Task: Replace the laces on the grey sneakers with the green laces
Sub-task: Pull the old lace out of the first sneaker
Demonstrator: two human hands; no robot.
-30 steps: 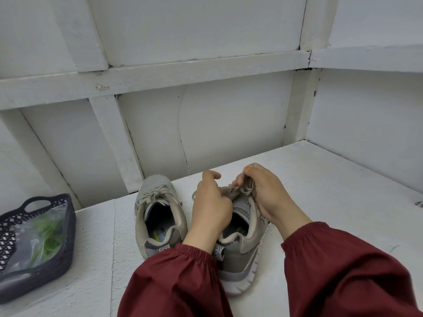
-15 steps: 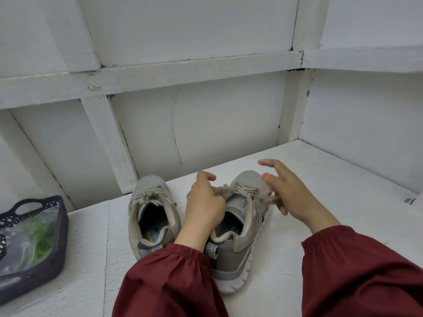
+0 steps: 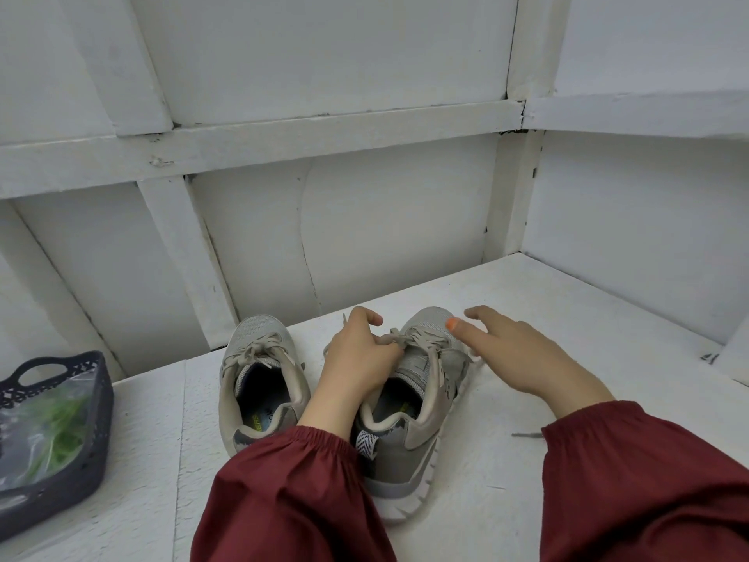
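Two grey mesh sneakers with white soles stand side by side on the white painted shelf (image 3: 587, 326). Their toes point away from the person and their heels sit near the dark red sleeves. The sneaker being worked on (image 3: 421, 436) is the one on the person's right, and its long axis runs almost straight away from the body. The second grey sneaker (image 3: 259, 383) sits just beside it on the left, its bow tied.

The left hand (image 3: 356, 363) is curled over the tongue and pinches the flat beige lace (image 3: 423, 343) at the loosened knot. The right hand (image 3: 527, 358) hovers with its fingers spread and loose, just to the right of the eyelets, and appears to hold nothing. A loose grey strand (image 3: 527, 434) lies on the shelf near the right sleeve.

The lacing lies between the two hands, and the left hand is already on it. Judging from this, the old lace is undone but not yet out of the eyelets, so the free right hand is best placed to draw it out crosswise. The green laces sit in a clear plastic bag (image 3: 56, 436) inside a dark perforated plastic basket (image 3: 99, 403), well apart to the left and nearer the left hand.
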